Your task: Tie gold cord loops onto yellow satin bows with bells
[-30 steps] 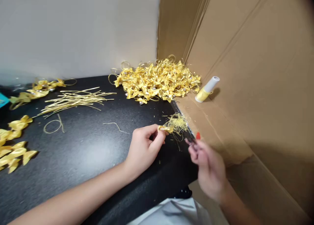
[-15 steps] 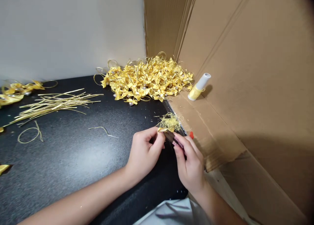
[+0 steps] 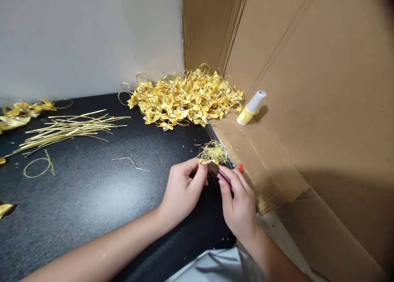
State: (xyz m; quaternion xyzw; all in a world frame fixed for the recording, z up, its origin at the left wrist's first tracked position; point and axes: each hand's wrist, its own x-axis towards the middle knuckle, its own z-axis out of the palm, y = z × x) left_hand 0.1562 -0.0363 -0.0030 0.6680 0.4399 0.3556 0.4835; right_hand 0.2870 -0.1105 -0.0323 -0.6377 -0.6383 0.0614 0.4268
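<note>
My left hand [image 3: 186, 182] pinches a small yellow ribbon bow [image 3: 203, 161], mostly covered by the fingers. My right hand [image 3: 239, 200] is closed round dark thread snips [image 3: 220, 172], whose tip meets the right side of the bow. Whether the blades are apart is too small to tell. Just beyond the hands lies a tangle of yellow thread scraps [image 3: 214, 150] at the table edge. A large heap of yellow ribbon bows [image 3: 187, 97] with gold cord loops and silvery beads sits farther back.
On the black table [image 3: 101, 216] lie gold cord lengths [image 3: 72, 129], a cord loop [image 3: 37, 169] and a needle with thread [image 3: 131, 161]. More bows [image 3: 29, 111] are at far left. A thread spool [image 3: 251, 107] stands on cardboard [image 3: 261, 150], near a red object [image 3: 241, 168].
Both hands stay almost in place. The snips have turned slightly against the bow, and the camera view has shifted a little.
</note>
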